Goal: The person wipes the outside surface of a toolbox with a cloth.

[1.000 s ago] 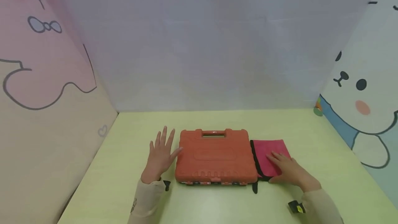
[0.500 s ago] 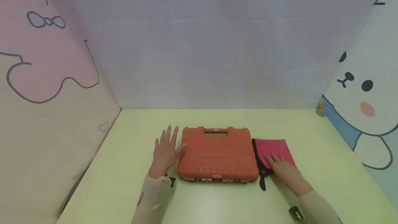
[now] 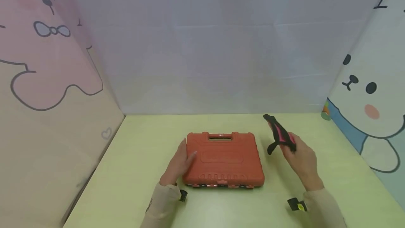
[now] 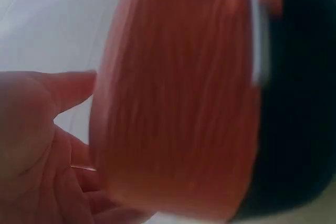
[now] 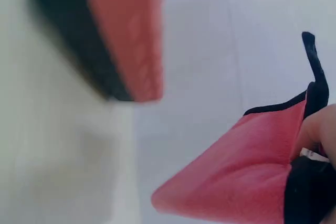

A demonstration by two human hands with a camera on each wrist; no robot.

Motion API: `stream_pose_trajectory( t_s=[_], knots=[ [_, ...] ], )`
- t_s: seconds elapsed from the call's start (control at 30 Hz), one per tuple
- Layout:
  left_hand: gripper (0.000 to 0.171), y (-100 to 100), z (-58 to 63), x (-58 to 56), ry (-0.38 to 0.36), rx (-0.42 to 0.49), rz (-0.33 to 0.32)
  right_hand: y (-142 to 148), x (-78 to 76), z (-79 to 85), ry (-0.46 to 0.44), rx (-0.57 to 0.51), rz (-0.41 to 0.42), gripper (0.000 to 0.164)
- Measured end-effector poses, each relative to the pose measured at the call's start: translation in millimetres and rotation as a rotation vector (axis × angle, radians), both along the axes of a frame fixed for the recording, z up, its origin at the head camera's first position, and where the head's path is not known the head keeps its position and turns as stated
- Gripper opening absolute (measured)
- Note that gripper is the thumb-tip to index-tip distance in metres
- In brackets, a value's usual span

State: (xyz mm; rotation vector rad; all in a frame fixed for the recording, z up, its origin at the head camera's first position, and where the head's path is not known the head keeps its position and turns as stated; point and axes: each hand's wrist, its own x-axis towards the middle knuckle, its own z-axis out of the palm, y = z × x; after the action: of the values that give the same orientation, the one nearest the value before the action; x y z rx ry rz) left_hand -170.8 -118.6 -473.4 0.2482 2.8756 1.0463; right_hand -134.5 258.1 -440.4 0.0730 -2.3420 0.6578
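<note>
An orange hard plastic case (image 3: 223, 159) with a moulded handle and a black underside lies on the table. My left hand (image 3: 176, 166) is at its left side, thumb over the lid and straight fingers along the edge. In the left wrist view, the thumb tip meets the orange wall (image 4: 178, 103) and the other fingers partly disappear behind it. To the case's right, my right hand (image 3: 302, 157) pinches a pink cloth pouch (image 5: 236, 177) with black trim, raised and tilted. A black strap (image 3: 272, 147) dangles from it, and a white label shows near the fingers.
The pale yellow table (image 3: 221, 208) runs back to a plain light wall (image 3: 221, 62). Side walls with cartoon animals flank it. Small black devices are worn at the left wrist (image 3: 183, 195) and the right wrist (image 3: 296, 204).
My right hand has picked the pouch up off the table, tipping it upright. My left hand has come in from hovering beside the case to its left side. The case stays put.
</note>
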Motion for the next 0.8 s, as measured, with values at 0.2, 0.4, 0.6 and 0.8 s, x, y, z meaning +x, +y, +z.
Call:
stream_pose_trajectory(
  t_s=[0.2,0.4,0.6,0.8],
  knots=[
    [0.070,13.4,-8.5,9.9,0.017,0.080,0.007,-38.3,-0.7,2.0,0.127,0.080,0.086,0.050],
    [0.066,19.4,-20.5,13.4,-0.047,0.025,0.062,-69.6,16.9,-12.9,-0.234,0.316,0.328,0.065],
    [0.069,18.3,-20.5,13.3,-0.016,0.083,0.029,-72.2,20.9,-4.3,-0.632,0.217,0.525,0.058],
    [0.070,12.4,-22.5,10.9,-0.095,0.210,0.086,-82.7,4.7,-15.4,-0.536,0.125,0.319,0.067]
  ],
)
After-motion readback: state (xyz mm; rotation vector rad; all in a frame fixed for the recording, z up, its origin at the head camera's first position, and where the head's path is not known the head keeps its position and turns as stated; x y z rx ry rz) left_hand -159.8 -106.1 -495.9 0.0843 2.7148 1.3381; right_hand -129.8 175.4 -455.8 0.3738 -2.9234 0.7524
